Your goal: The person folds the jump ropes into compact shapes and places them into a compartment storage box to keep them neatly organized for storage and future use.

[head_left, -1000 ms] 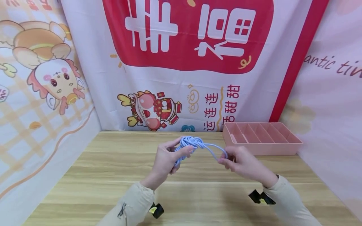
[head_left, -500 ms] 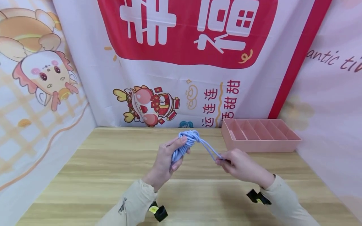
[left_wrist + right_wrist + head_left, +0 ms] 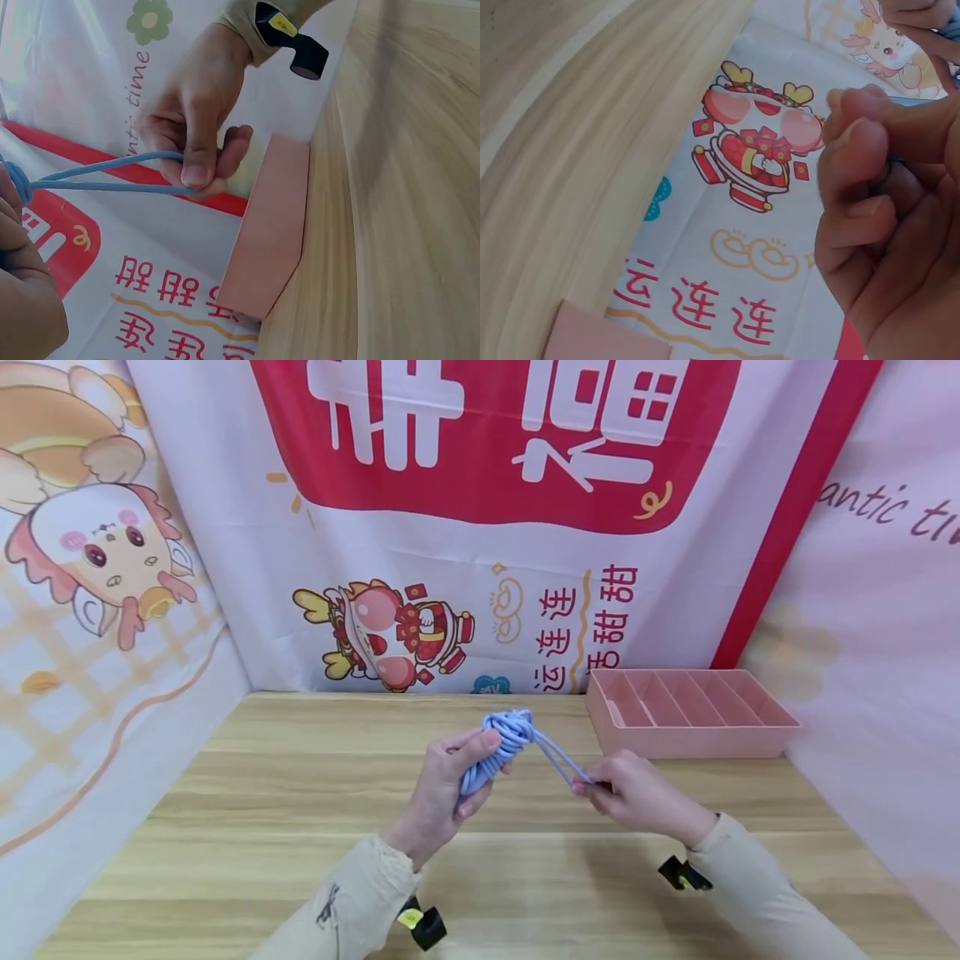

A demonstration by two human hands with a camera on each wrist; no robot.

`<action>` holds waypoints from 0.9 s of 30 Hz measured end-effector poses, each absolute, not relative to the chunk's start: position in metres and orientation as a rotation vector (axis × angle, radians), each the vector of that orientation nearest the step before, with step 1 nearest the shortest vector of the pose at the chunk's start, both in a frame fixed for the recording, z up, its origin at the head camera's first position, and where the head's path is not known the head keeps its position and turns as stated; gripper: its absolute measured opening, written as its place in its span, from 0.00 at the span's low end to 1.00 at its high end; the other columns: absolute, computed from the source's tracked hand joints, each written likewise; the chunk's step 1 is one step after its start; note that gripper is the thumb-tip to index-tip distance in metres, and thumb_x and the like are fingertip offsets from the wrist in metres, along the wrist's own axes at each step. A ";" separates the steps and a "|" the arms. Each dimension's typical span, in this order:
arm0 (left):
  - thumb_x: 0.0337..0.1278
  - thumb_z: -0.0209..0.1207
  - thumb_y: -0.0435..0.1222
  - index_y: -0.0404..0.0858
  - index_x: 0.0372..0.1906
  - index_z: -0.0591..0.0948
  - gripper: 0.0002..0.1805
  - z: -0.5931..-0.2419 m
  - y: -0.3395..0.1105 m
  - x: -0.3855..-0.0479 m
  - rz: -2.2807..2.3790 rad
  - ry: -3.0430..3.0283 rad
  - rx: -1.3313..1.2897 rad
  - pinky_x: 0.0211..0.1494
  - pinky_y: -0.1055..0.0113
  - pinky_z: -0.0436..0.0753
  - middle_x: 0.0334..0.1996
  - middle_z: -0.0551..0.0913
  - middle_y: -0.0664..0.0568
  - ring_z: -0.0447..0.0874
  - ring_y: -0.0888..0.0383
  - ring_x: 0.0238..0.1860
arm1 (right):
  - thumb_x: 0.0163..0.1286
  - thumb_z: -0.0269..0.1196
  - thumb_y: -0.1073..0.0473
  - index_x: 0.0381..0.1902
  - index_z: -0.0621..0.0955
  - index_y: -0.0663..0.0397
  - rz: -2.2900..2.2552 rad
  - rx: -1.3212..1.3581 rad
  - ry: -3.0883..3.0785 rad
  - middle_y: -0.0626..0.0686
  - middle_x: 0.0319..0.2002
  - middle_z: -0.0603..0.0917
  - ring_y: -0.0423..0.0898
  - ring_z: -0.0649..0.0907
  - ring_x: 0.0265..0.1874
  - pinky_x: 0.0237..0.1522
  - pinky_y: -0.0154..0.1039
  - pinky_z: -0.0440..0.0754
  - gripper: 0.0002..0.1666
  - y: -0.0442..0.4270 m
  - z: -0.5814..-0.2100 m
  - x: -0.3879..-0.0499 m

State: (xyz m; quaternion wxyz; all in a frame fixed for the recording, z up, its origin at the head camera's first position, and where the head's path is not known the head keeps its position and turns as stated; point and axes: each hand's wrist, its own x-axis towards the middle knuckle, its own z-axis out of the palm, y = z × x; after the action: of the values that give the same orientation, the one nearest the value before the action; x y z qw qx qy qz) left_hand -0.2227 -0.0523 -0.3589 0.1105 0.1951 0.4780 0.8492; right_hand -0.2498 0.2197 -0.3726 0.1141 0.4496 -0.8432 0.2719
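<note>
A bundle of light blue cord point(image 3: 495, 758) is wound into a thick coil above the table. My left hand point(image 3: 442, 789) grips the coil, its thumb lying across the strands. From the coil's upper end a loop of two strands runs down to the right, pulled straight. My right hand point(image 3: 637, 793) pinches the end of that loop between thumb and fingers. In the left wrist view the right hand point(image 3: 199, 127) holds the two taut blue strands point(image 3: 112, 174). The right wrist view shows the right hand's curled fingers point(image 3: 862, 157), with the cord mostly hidden.
A pink divided box point(image 3: 697, 739) with several compartments stands at the table's back right. The wooden table point(image 3: 300, 827) stretches beneath both hands. Printed cloth point(image 3: 420, 535) hangs behind it and along both sides.
The right hand has drawn the loop down and slightly left, and its curved strands have become straight. The left hand has turned the coil a little. The head view has shifted slightly.
</note>
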 end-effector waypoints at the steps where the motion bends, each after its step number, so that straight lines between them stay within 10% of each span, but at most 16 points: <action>1: 0.65 0.60 0.44 0.35 0.45 0.85 0.16 -0.358 -0.052 -0.222 2.492 1.395 0.583 0.09 0.76 0.61 0.28 0.83 0.48 0.63 0.65 0.08 | 0.63 0.66 0.72 0.25 0.82 0.49 0.813 1.328 -2.469 0.33 0.14 0.68 0.26 0.66 0.14 0.13 0.24 0.66 0.13 0.220 -0.373 -0.251; 27: 0.64 0.62 0.47 0.34 0.53 0.82 0.22 -0.345 -0.048 -0.228 2.543 1.314 0.533 0.09 0.77 0.62 0.31 0.82 0.47 0.62 0.65 0.08 | 0.68 0.64 0.67 0.31 0.85 0.51 1.238 1.304 -2.582 0.42 0.16 0.79 0.30 0.72 0.12 0.10 0.29 0.70 0.07 0.214 -0.387 -0.247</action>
State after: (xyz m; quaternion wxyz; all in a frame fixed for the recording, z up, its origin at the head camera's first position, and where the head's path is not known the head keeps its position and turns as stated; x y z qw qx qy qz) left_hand -0.2275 -0.0480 -0.3449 0.1147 0.1817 0.4483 0.8677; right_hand -0.2471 0.2141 -0.3870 -0.0024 0.4145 -0.8206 0.3934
